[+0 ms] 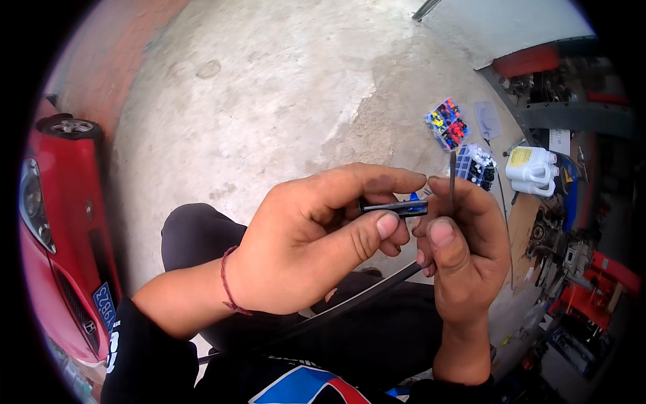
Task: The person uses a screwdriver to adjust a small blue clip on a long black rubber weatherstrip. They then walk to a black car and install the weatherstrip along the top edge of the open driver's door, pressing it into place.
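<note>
My left hand (303,236) is closed, its thumb and fingers pinching a small black plastic strip (383,208). A blue plastic clip (413,198) sits at the strip's right end. Close by on the right, my right hand (468,249) is curled, with a thin dark metal rod (453,176) rising from its fingers; the rod's lower end is hidden. The fingertips of both hands nearly meet. Below them a long black trim strip (363,296) slants across my lap, its upper end running up to my right hand. Whether those fingers touch it, I cannot tell.
On the concrete floor ahead to the right lie compartment boxes of coloured clips (447,124) and of white and black clips (476,165). White plastic jugs (531,172) stand beyond them. Metal parts and a red tool (582,299) lie far right. A red car (74,222) stands left.
</note>
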### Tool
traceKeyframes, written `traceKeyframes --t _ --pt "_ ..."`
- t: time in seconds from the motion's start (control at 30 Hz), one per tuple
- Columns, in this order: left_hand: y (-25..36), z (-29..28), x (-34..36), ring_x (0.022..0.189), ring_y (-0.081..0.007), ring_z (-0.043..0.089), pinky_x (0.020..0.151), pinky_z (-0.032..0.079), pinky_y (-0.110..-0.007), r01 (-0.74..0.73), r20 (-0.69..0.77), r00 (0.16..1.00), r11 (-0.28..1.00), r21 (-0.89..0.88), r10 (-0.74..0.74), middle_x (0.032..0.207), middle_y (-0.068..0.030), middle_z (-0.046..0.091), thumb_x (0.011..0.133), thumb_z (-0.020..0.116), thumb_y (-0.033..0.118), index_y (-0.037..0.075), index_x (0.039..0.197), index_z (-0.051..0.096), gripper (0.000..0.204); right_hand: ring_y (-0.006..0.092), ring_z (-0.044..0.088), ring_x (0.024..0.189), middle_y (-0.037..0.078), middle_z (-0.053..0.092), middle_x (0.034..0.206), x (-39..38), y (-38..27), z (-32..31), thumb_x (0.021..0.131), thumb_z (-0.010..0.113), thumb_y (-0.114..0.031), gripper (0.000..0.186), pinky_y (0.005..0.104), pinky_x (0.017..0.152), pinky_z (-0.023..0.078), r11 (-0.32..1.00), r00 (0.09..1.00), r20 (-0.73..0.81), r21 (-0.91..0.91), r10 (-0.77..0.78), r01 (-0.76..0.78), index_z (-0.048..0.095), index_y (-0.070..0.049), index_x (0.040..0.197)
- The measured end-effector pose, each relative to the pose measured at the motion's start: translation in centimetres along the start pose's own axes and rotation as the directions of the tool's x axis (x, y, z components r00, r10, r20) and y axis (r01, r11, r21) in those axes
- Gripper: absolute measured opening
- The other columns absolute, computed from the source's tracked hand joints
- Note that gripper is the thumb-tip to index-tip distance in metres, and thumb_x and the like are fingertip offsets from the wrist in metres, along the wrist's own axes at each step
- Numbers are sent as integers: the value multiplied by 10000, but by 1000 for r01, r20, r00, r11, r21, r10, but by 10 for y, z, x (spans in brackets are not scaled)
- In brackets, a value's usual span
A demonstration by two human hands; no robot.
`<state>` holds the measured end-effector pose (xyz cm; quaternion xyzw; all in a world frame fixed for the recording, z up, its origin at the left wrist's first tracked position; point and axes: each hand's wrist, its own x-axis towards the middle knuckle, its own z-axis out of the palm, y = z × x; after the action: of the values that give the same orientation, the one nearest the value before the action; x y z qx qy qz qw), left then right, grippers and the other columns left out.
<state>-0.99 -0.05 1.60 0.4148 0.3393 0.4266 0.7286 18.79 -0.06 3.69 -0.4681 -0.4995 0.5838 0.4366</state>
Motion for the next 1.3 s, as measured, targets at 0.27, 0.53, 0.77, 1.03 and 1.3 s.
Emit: traceKeyframes --t 0.27,0.53,0.77,1.03,1.3 --pt "-3 -8 5 1032 -211 686 924 553 -332 -64 -132 988 991 118 80 1075 -149 687 1000 575 71 -62 1295 565 323 173 642 637 123 672 771 -13 -19 -1 823 667 83 242 271 557 485 706 966 110 -664 -236 248 695 33 1058" --pt "-12 -6 8 1039 -223 686 927 538 -318 -214 -49 959 827 519 279 1156 -172 684 970 580 -13 -71 1255 611 293 131 605 671 110 643 771 -10 -17 2 884 614 75 182 240 629 454 653 982 113 -735 -150 184 695 64 1047" --pt "-19 0 9 999 -242 701 875 552 -305 -299 97 915 500 813 391 1102 -188 697 916 575 -119 -71 1204 629 297 105 609 707 108 676 821 -11 -10 4 901 626 59 166 227 650 467 680 988 88 -717 -125 150 692 61 1052" --pt "-35 5 15 1019 -245 693 899 554 -338 -245 -90 905 683 689 416 1087 -184 702 968 574 -38 -81 1207 619 248 85 594 748 111 691 917 -11 10 10 936 617 38 183 230 676 484 839 996 -27 -541 -87 59 670 59 1110" --pt "-28 -2 23 1020 -268 698 930 563 -395 -226 -297 903 931 288 311 1066 -187 703 1003 583 92 -79 1257 586 306 57 559 688 47 639 848 -4 10 7 941 615 1 228 194 599 434 710 958 82 -655 -275 260 641 61 1159"
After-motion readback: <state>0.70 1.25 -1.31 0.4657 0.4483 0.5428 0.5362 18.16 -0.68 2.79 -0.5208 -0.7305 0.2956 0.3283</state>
